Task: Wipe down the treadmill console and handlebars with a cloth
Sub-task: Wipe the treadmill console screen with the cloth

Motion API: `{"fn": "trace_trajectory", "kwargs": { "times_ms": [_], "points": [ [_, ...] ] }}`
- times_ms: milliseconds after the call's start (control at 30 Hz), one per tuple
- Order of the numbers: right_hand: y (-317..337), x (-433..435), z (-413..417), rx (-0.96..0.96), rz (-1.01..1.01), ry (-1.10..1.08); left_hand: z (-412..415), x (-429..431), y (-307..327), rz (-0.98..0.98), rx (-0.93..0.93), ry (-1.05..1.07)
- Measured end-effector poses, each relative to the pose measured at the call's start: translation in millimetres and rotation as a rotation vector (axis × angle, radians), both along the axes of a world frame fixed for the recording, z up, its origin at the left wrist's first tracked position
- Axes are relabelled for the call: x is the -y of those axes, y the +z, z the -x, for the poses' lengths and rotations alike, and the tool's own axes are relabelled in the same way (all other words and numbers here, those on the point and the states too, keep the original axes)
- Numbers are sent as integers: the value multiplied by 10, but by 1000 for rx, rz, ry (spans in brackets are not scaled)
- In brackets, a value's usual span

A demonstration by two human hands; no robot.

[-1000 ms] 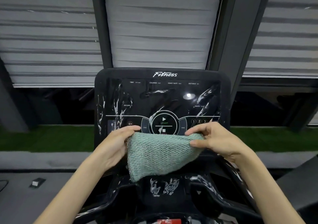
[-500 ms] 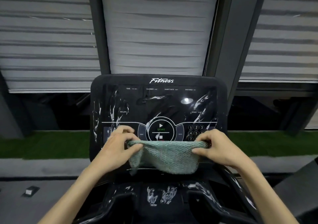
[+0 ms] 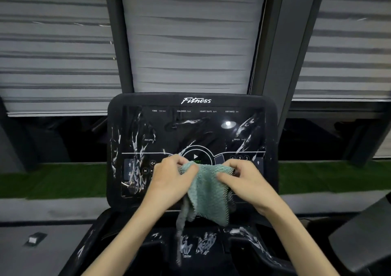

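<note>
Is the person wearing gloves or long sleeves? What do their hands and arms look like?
No gloves: the left hand and the right hand are both bare. No sleeves show either. The left forearm and the right forearm are uncovered all the way to the bottom edge of the picture. I see no ring, watch, bracelet or markings on them.
</note>
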State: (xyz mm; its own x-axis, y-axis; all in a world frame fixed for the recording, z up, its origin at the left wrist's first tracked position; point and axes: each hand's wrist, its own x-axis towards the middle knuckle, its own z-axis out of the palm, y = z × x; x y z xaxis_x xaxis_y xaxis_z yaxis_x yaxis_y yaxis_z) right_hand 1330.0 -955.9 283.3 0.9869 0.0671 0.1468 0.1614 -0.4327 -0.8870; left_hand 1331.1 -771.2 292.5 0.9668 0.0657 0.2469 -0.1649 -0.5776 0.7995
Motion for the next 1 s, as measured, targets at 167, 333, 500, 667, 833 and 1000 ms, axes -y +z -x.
{"fn": "trace_trajectory", "kwargs": {
  "times_ms": [167, 333, 500, 667, 833, 1000],
  "points": [
    [17, -232, 64, 45, -87, 46, 6, 180, -30, 96, 31, -131],
    [63, -223, 169, -24, -219, 176, 17, 168, -83, 183, 19, -208],
    [111, -125, 204, -161, -591, 235, -56, 85, -161, 206, -7, -325],
    [47, 34, 159, 80, -446, 97, -66, 117, -97, 387, -12, -370],
    [-117, 200, 25, -13, -295, 125, -50, 142, -43, 601, -82, -446],
    [-117, 203, 45, -147, -460, 324, -61, 116, -48, 633, -106, -436]
  ]
}}
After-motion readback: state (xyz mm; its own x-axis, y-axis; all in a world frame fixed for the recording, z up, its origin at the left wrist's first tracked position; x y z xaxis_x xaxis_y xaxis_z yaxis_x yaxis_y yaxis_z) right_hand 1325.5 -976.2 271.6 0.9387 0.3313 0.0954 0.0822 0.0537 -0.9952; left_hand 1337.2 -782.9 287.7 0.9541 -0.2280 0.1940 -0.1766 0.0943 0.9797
